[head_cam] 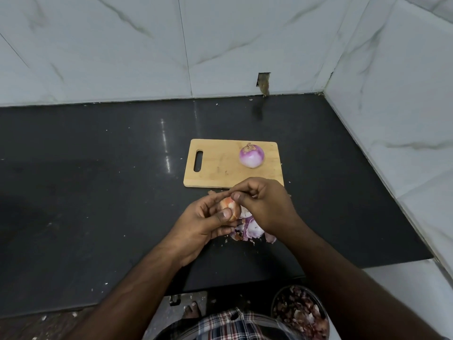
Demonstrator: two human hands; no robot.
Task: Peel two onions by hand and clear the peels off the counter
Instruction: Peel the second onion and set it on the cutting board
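My left hand (208, 223) cups the half-skinned onion (229, 208) just near of the cutting board (220, 165), right fingers (236, 196) pinching its papery, brittle skin, best gripped at a loose edge.

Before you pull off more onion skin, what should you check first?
1. Left hand grips the onion in hand: ok.
2. Right hand fingers pinch at its top: ok.
3. Skin all off this onion: not ok, orange skin shows.
4. Peeled onion sits safe on the cutting board: ok.
5. Peels cleared off the counter: not ok.
6. Bin has room: cannot tell.
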